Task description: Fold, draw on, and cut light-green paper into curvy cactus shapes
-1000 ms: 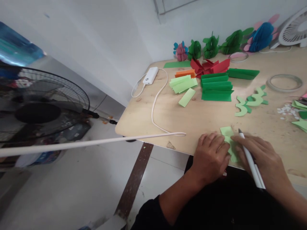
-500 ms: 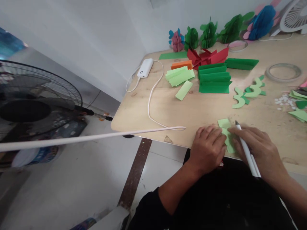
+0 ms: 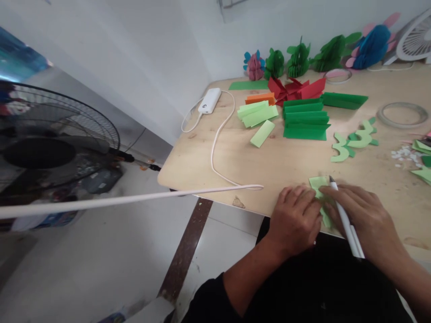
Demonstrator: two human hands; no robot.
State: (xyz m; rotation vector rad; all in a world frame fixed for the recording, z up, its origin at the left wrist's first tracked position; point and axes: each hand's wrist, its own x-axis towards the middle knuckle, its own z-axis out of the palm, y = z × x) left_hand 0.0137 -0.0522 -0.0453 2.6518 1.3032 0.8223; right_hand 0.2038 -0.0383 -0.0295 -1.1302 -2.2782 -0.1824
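A small folded light green paper [image 3: 318, 182] lies at the near edge of the wooden table [image 3: 286, 161]. My left hand [image 3: 296, 217] rests on its left side, fingers curled down and pressing it flat. My right hand [image 3: 363, 220] covers its right side and holds a white pen [image 3: 343, 217] along the fingers, tip pointing away at the paper's top edge. Most of the paper is hidden under both hands.
Stacks of dark green [image 3: 305, 119], light green [image 3: 257, 114], orange [image 3: 260, 98] and red folded paper [image 3: 296, 89] lie further back, with cut-out shapes [image 3: 353, 141], tape rings [image 3: 402, 114] and paper ornaments [image 3: 298, 60] by the wall. A white power bank [image 3: 209, 100] and cable [image 3: 218, 143] lie left. A floor fan [image 3: 50, 143] stands left.
Both hands stay on the light green paper with barely any shift; the view has moved a little down and back up, then slightly right.
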